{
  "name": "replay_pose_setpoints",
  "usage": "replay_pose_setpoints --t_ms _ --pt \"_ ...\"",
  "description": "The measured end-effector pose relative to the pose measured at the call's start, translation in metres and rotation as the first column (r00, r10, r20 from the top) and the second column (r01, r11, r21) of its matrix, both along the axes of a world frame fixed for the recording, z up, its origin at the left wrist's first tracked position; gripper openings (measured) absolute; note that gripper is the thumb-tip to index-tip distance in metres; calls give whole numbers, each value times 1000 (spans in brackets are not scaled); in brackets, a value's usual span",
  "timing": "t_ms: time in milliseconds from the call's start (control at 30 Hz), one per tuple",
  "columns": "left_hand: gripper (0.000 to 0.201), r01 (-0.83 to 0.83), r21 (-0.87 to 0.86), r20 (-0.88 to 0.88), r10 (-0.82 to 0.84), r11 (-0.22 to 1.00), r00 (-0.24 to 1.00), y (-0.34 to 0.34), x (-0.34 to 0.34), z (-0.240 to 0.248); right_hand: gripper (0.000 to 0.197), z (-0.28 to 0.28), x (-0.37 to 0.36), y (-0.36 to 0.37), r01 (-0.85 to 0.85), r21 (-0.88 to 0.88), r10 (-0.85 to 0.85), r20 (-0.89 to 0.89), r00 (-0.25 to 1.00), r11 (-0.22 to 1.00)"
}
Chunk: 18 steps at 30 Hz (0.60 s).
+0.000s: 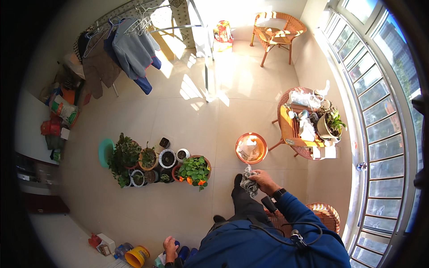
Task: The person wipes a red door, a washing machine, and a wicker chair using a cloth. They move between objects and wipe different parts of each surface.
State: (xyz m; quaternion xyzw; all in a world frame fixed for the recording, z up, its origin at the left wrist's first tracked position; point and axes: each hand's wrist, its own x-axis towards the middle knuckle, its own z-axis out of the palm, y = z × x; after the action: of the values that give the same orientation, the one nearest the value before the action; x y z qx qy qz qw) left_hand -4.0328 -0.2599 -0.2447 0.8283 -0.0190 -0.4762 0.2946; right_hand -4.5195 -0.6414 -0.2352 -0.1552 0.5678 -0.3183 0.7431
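My right hand (pixel 265 182) is closed on a crumpled grey rag (pixel 249 182), which hangs from its fingers in front of my legs. Just beyond the rag, an orange-brown basin (pixel 238 153) stands on the floor with something pale inside; what it is I cannot make out. At the lower edge, my left hand (pixel 170 248) hangs low with its fingers curled in, and nothing shows in it. Beside that hand lie dark blue slippers (pixel 183 253).
Potted plants (pixel 195 169) stand grouped at left of centre, near a green basin (pixel 106 152). A wicker table (pixel 286 123) at right carries a potted plant and clutter. Wicker chairs (pixel 329 216) stand behind me and far off (pixel 292 27). Clothes (pixel 129 47) hang on a rack.
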Motion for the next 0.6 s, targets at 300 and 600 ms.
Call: replay_pose_setpoints --t_ms 300,600 --pt "60 467 -28 -15 -467 884 884 -244 -71 41 49 27 -36 -105 -56 -186 28 -149 988 981" --pt "54 616 108 -54 -614 780 787 -379 -49 -1 35 45 -90 -170 56 -170 -81 -147 986 984"
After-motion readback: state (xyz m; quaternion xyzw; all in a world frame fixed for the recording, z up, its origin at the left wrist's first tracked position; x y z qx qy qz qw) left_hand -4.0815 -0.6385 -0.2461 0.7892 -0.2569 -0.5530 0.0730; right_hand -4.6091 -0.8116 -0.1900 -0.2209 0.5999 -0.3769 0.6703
